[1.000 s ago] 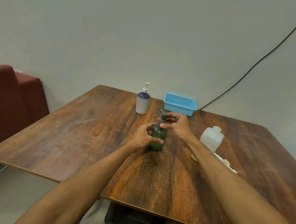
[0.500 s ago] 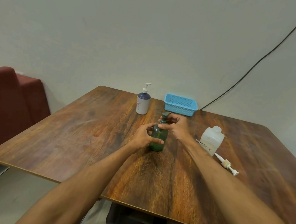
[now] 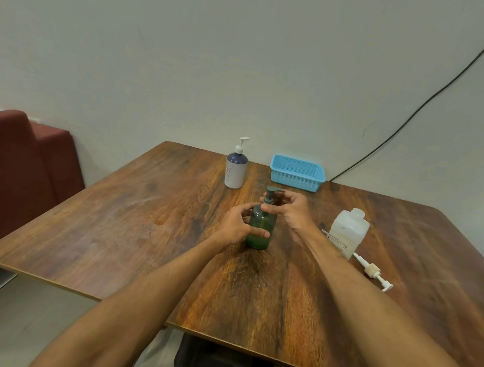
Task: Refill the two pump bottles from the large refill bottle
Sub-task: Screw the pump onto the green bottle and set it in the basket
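Pump head of green bottle (image 3: 260, 227) now turned rightward. Wooden table (image 3: 146, 219): bears all. Refill bottle (image 3: 346, 232): uncapped, right side, detached pump (image 3: 373, 271) beside. Blue-white pump bottle (image 3: 236, 168): rear, near basket (image 3: 297, 174). Left hand (image 3: 236, 226): wrapped round green bottle, mid-table. Right hand (image 3: 293, 211): pinching its collar.

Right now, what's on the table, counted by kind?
Pump bottles: 2, the green bottle and the white bottle
Refill bottles: 1, the refill bottle
Loose pumps: 1, the pump
Baskets: 1, the basket
Total: 5
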{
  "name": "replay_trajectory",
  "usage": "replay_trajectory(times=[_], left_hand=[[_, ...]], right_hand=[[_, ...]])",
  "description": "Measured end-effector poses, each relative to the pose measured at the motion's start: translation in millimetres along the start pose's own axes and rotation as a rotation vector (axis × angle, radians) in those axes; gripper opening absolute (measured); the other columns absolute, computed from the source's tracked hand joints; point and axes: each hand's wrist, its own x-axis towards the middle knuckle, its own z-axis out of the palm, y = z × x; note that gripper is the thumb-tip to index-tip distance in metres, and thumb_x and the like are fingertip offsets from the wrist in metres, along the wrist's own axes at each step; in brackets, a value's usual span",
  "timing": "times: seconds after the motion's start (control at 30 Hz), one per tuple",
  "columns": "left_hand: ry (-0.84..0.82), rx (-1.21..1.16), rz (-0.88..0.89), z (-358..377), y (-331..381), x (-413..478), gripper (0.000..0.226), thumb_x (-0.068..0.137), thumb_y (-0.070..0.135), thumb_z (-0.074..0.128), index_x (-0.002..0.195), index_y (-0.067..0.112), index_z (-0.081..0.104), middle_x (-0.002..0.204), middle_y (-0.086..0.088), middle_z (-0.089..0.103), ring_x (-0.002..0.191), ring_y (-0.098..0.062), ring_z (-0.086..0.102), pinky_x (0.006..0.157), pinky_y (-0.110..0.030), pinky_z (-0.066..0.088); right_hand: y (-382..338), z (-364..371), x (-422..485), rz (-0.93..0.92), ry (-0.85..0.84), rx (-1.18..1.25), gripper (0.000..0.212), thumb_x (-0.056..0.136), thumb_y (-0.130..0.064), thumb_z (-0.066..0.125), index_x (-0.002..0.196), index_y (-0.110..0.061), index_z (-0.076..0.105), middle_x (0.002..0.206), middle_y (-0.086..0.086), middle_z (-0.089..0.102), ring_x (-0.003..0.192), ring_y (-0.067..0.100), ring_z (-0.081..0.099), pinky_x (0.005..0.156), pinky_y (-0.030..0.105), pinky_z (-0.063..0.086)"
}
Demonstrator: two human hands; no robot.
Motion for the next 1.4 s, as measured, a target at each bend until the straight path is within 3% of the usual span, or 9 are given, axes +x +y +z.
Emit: replay_trajectory(times=[0.1, 0.27, 0.4, 0.57, 0.73, 1.0, 1.17, 1.27, 1.4], left_hand=[[0.004, 0.005, 0.01, -1, 1, 0, 0.082, 0.064, 0.021, 0.093, 0.137, 0.022, 0.055, 0.136, 0.001, 0.058, 0.122, -0.017, 0.055, 0.095, -0.029, 0.048], [0.009, -0.005, -0.004, 0, 0, 0, 0.089, 0.059, 0.027, 0.095, 0.138, 0.024, 0.054, 0.138, 0.0, 0.057, 0.123, -0.018, 0.055, 0.099, -0.034, 0.05], [0.012, 0.004, -0.005, 0, 1, -1, 0.095, 0.055, 0.033, 0.095, 0.14, 0.023, 0.053, 0.14, 0.0, 0.057, 0.125, -0.019, 0.054, 0.104, -0.04, 0.048], [0.008, -0.019, 0.011, 0, 2, -2, 0.082, 0.064, 0.016, 0.092, 0.137, 0.02, 0.054, 0.134, 0.001, 0.059, 0.118, -0.015, 0.056, 0.084, -0.018, 0.047], [0.007, -0.027, 0.004, 0, 2, -1, 0.084, 0.063, 0.017, 0.093, 0.138, 0.02, 0.054, 0.133, 0.003, 0.059, 0.121, -0.017, 0.055, 0.091, -0.025, 0.047], [0.018, -0.004, 0.004, 1, 1, 0, 0.088, 0.06, 0.023, 0.095, 0.138, 0.02, 0.054, 0.135, 0.003, 0.059, 0.123, -0.017, 0.055, 0.097, -0.031, 0.051], [0.019, 0.006, 0.007, 1, 1, 1, 0.094, 0.058, 0.027, 0.096, 0.141, 0.021, 0.052, 0.139, 0.001, 0.057, 0.125, -0.018, 0.054, 0.101, -0.034, 0.048], [0.003, 0.001, 0.016, 2, 2, 0, 0.093, 0.061, 0.022, 0.094, 0.143, 0.021, 0.051, 0.138, 0.003, 0.057, 0.124, -0.016, 0.053, 0.104, -0.035, 0.047], [0.009, -0.001, 0.016, 0, 3, -1, 0.088, 0.063, 0.019, 0.093, 0.141, 0.021, 0.053, 0.137, 0.001, 0.059, 0.121, -0.016, 0.054, 0.088, -0.021, 0.047]], right_hand=[[8, 6, 2, -0.048, 0.037, -0.044, 0.044, 0.064, 0.0, 0.09, 0.102, -0.001, 0.069, 0.095, 0.01, 0.073, 0.094, 0.021, 0.071, 0.081, 0.031, 0.058], [7, -3, -3, 0.009, -0.119, 0.054, 0.05, 0.078, 0.008, 0.077, 0.125, -0.003, 0.065, 0.12, 0.011, 0.073, 0.117, 0.022, 0.068, 0.099, 0.039, 0.055], [4, -5, -2, -0.002, -0.071, 0.024, 0.036, 0.078, 0.009, 0.076, 0.113, 0.0, 0.07, 0.11, 0.014, 0.076, 0.109, 0.025, 0.071, 0.099, 0.043, 0.055], [9, 4, 1, -0.084, 0.026, -0.09, 0.046, 0.062, -0.002, 0.092, 0.101, -0.006, 0.068, 0.098, 0.009, 0.072, 0.096, 0.021, 0.069, 0.083, 0.032, 0.056], [8, -11, 2, -0.034, -0.133, -0.029, 0.042, 0.081, 0.004, 0.076, 0.123, -0.001, 0.067, 0.121, 0.012, 0.073, 0.119, 0.024, 0.067, 0.105, 0.047, 0.051], [3, -2, 2, -0.118, -0.004, -0.154, 0.037, 0.063, -0.003, 0.091, 0.091, -0.014, 0.07, 0.091, 0.005, 0.074, 0.09, 0.018, 0.07, 0.088, 0.038, 0.058], [1, -12, 0, -0.066, -0.166, -0.112, 0.04, 0.083, 0.005, 0.075, 0.122, -0.003, 0.067, 0.117, 0.01, 0.074, 0.115, 0.022, 0.068, 0.102, 0.042, 0.053], [4, -10, 0, -0.063, -0.082, -0.157, 0.033, 0.078, 0.003, 0.08, 0.109, -0.007, 0.074, 0.108, 0.008, 0.077, 0.107, 0.022, 0.072, 0.101, 0.048, 0.054], [9, -3, 1, -0.11, 0.037, -0.191, 0.038, 0.063, -0.006, 0.092, 0.095, -0.015, 0.074, 0.099, 0.005, 0.077, 0.097, 0.02, 0.072, 0.095, 0.047, 0.057]])
